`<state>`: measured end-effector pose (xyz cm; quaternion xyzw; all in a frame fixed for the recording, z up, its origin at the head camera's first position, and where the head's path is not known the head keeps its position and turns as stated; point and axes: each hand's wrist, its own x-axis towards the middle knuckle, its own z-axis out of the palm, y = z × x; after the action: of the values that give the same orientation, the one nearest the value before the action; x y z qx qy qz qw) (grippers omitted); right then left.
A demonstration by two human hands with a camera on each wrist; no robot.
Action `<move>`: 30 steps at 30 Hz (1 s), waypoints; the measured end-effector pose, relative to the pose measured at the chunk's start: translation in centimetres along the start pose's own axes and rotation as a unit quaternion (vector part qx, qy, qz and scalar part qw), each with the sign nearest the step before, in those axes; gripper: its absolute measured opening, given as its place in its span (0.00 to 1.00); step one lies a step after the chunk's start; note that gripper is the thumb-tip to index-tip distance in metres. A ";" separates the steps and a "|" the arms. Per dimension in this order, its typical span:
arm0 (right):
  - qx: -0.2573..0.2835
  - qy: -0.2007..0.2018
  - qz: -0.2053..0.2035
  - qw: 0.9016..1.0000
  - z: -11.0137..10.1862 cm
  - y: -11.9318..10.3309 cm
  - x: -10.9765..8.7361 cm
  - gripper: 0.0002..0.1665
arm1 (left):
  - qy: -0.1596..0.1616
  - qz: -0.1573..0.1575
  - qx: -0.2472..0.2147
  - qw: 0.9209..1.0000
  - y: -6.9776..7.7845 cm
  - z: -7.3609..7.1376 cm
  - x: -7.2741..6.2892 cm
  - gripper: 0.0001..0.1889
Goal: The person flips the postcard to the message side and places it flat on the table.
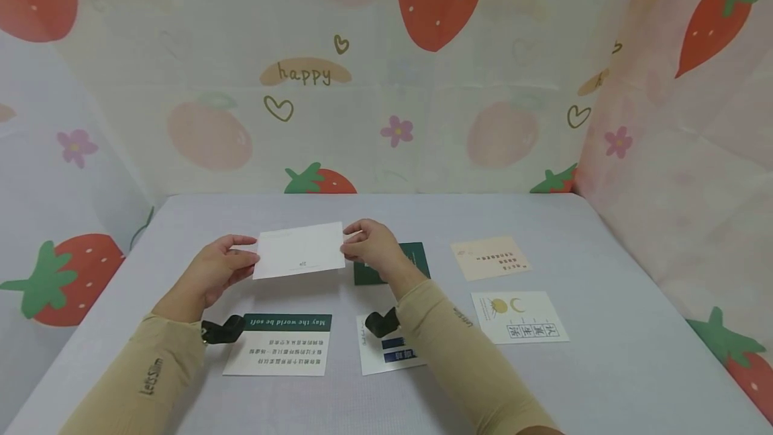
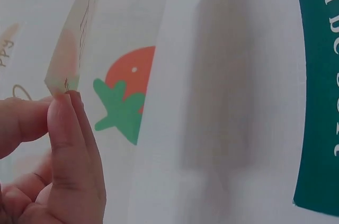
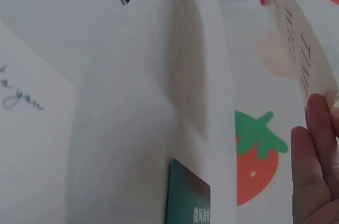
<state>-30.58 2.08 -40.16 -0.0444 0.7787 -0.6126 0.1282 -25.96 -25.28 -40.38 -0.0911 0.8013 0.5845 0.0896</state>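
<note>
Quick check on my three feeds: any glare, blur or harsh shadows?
Head view: even light, a soft shadow on the table below the held card, no strong glare; left wrist view: slightly hazy, the card nearly edge-on, the shadow broad and soft-edged; right wrist view: similar soft shadow, the card's reddish lettering foreshortened and hard to read.

Probably a makeshift booth [image 1: 670, 207]: strawberry-print sheets [image 1: 211, 25] enclose 3 sides of a white-covered table [image 1: 604, 381].
</note>
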 end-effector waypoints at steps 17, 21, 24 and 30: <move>-0.080 0.029 0.023 0.996 2.0 0.8 0.7 0.03 | 0.054 -0.040 0.041 0.997 -0.8 -0.1 1.4 0.17; -0.095 0.032 0.037 0.994 2.5 1.2 1.1 0.02 | 0.045 -0.043 0.043 0.997 -0.9 -0.4 1.6 0.18; -0.105 0.030 0.041 0.993 2.7 1.4 1.2 0.02 | 0.045 -0.048 0.043 0.997 -0.9 -0.5 1.8 0.18; -0.101 0.015 0.053 0.993 2.9 1.4 1.2 0.04 | 0.046 -0.053 0.053 0.996 -1.4 -0.9 2.4 0.18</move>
<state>-30.91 -0.59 -42.35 -0.0068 0.8395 -0.5240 0.1435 -28.01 -26.62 -41.99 -0.1552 0.8287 0.5306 0.0877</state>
